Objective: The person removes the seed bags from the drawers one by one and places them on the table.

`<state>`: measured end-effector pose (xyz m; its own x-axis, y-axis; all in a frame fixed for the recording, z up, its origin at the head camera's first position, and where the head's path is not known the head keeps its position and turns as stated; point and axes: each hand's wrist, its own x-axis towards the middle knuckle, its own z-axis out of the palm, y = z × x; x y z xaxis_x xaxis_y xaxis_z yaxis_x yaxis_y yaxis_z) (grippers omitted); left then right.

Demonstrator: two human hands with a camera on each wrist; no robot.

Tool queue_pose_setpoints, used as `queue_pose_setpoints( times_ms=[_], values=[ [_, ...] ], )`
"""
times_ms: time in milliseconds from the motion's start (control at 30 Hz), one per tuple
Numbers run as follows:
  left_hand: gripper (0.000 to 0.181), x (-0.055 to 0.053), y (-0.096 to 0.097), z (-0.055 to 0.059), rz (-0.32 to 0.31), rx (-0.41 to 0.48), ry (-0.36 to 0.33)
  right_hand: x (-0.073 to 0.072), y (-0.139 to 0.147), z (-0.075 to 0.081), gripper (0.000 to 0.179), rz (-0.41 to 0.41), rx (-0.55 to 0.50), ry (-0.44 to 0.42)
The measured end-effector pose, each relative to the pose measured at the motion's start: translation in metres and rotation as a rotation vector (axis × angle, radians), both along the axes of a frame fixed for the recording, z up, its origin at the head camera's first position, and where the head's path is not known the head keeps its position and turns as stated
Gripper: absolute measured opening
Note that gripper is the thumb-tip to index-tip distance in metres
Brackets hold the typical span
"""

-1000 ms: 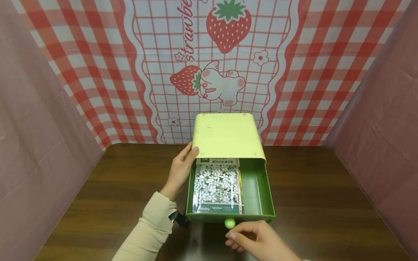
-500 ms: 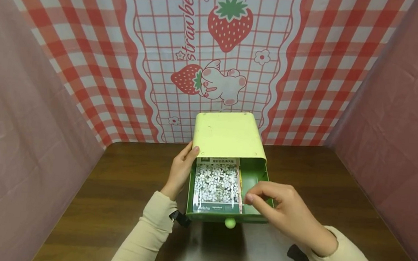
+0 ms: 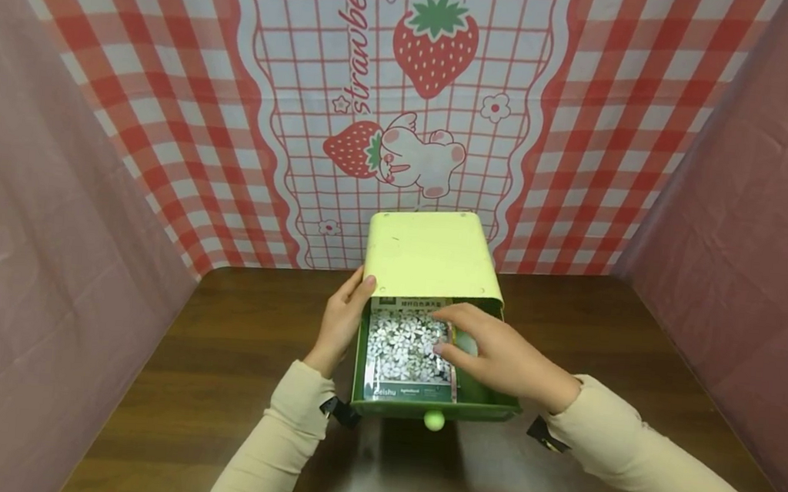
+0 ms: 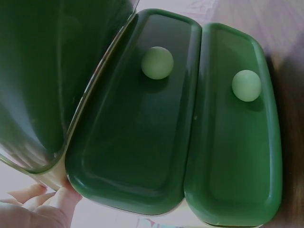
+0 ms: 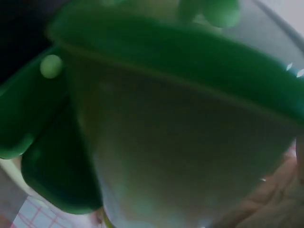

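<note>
A small pale yellow-green drawer cabinet (image 3: pixel 431 253) stands on the table with its green top drawer (image 3: pixel 483 414) pulled out. In that drawer, on the left side, lies a seed packet (image 3: pixel 399 354) printed with white flowers; other packet edges show at its right. My left hand (image 3: pixel 339 325) rests against the cabinet's left side, thumb at the top front corner. Over the open drawer, my right hand (image 3: pixel 499 356) reaches with thumb and forefinger apart, fingertips above the packet's right part; whether they touch it I cannot tell. The right wrist view is blurred.
Two closed lower drawers (image 4: pixel 133 142) with round knobs (image 4: pixel 157 62) sit below the open one. The top drawer's knob (image 3: pixel 433 420) sticks out toward me. A checked strawberry cloth (image 3: pixel 583 137) hangs behind, and pink cloth (image 3: pixel 736 226) flanks the brown table (image 3: pixel 246 358).
My right hand has left the drawer knob, risen over the drawer's right side and moved left above the packet, its fingers spreading. The left hand and the cabinet have stayed put.
</note>
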<state>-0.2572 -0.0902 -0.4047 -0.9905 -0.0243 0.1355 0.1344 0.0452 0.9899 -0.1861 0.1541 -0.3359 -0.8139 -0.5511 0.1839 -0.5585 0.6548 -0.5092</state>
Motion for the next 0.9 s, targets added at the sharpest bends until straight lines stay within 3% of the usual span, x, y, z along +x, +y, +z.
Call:
queue_pose_setpoints(
  times_ms=[100, 200, 333, 500, 700, 900],
  values=[
    [0.064, 0.001, 0.000, 0.000, -0.012, 0.003, -0.001, -0.004, -0.005, -0.006, 0.067, 0.007, 0.102, -0.022],
    [0.064, 0.001, 0.000, 0.000, -0.019, 0.006, -0.005, -0.007, -0.009, -0.011, 0.078, -0.014, 0.175, 0.014],
    [0.064, 0.000, 0.000, -0.001, -0.021, 0.008, 0.004, -0.012, -0.013, -0.016, 0.085, -0.068, 0.263, 0.075],
    [0.063, -0.001, 0.001, -0.001, -0.022, 0.016, 0.010, -0.017, -0.017, -0.021, 0.090, -0.085, 0.346, 0.083],
    [0.060, -0.002, -0.001, 0.002, -0.028, 0.024, -0.016, -0.021, -0.018, -0.025, 0.093, -0.027, 0.381, 0.116],
    [0.060, -0.001, 0.000, -0.001, -0.019, 0.042, -0.001, -0.021, -0.019, -0.026, 0.093, -0.004, 0.352, 0.058]
  ],
)
